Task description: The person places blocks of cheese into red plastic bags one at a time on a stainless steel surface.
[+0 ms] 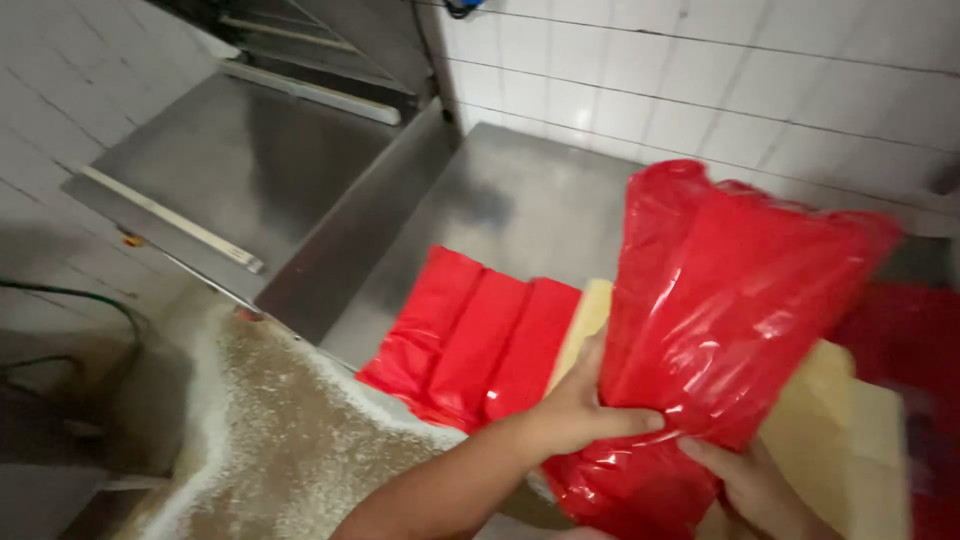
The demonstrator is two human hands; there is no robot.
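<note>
A glossy red plastic bag (730,310), puffed open and tilted up, is gripped at its lower end by both hands. My left hand (580,405) pinches its lower left edge with the thumb across the plastic. Only partly visible under the bag's bottom is my right hand (745,480), which holds it from beneath. Under the bag lies a pale yellow flat slab (830,430) on the steel counter (520,200).
A flat stack of folded red bags (470,340) lies on the counter left of the slab. More red plastic (920,340) shows at the right edge. A steel tray (230,170) slopes at left. White grains (290,440) cover the surface below. White tiled wall behind.
</note>
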